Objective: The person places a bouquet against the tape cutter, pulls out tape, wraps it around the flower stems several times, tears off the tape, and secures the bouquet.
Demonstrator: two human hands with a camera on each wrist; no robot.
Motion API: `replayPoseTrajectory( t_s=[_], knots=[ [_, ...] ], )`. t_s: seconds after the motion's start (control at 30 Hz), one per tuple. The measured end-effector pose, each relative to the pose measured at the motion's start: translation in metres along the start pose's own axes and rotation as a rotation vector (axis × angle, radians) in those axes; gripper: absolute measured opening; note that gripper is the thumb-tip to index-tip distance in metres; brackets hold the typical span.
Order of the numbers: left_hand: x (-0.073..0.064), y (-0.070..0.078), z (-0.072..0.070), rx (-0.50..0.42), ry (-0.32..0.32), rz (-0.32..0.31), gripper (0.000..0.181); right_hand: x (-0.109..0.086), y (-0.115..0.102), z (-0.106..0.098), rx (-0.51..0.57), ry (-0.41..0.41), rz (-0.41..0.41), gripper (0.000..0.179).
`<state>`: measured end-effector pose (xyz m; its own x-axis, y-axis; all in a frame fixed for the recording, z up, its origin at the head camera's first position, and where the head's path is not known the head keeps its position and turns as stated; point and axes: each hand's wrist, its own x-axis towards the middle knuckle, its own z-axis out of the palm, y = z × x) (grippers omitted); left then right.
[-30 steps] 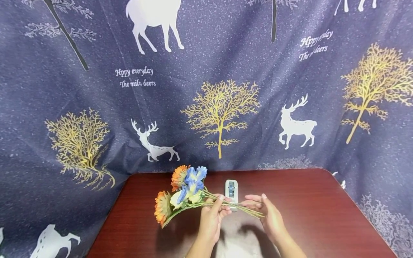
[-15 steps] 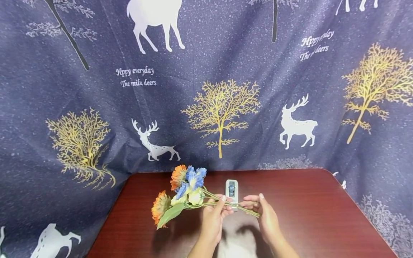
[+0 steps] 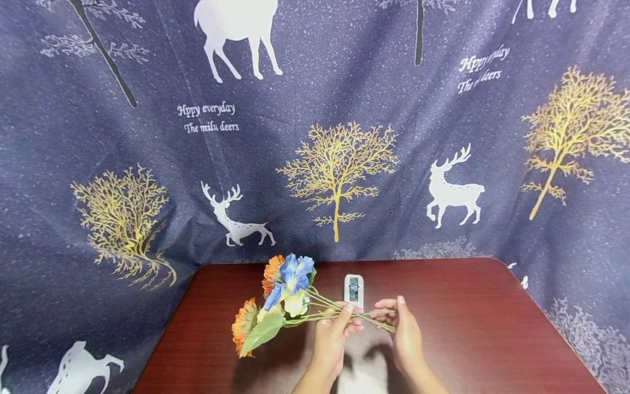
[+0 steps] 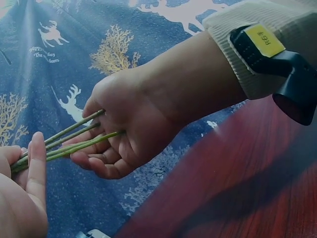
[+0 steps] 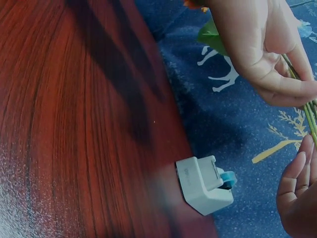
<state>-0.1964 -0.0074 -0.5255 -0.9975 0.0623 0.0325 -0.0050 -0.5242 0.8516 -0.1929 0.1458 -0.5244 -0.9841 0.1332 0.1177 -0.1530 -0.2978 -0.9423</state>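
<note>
My left hand [image 3: 332, 336] pinches the stems [image 3: 322, 303] of a small bunch of flowers between thumb and fingers, above the table. Orange blooms [image 3: 244, 327], a blue bloom [image 3: 297, 273], pale blooms [image 3: 297, 303] and a green leaf [image 3: 264, 332] point left. My right hand [image 3: 407, 335] is at the other end of the stems. In the left wrist view the stem ends [image 4: 84, 144] reach the palm of my right hand [image 4: 133, 114], its fingers loosely bent around them. The right wrist view shows my left hand [image 5: 262, 54] gripping the stems, with my right hand [image 5: 299, 193] below.
A pale tape dispenser [image 3: 353, 290] with blue tape stands on the reddish-brown table [image 3: 467, 306], just beyond the hands. A dark blue cloth [image 3: 315, 109] printed with deer and trees hangs behind the table.
My right hand has come left, closer to my left hand, which has shifted slightly right along the stems. The bunch has turned a little, so the green leaf now shows in front.
</note>
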Motion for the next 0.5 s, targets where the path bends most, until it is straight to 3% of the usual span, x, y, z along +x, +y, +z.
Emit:
replayPoseTrajectory(
  t_s=[0.23, 0.5],
  knots=[
    [0.0001, -0.0017, -0.0003, 0.009, -0.010, -0.009, 0.032, 0.0011, 0.0029, -0.0009, 0.023, -0.015, 0.003, 0.058],
    [0.0035, -0.0004, -0.0035, 0.014, 0.006, -0.009, 0.036, 0.0099, -0.0065, -0.0065, -0.150, 0.000, -0.045, 0.057]
  ],
)
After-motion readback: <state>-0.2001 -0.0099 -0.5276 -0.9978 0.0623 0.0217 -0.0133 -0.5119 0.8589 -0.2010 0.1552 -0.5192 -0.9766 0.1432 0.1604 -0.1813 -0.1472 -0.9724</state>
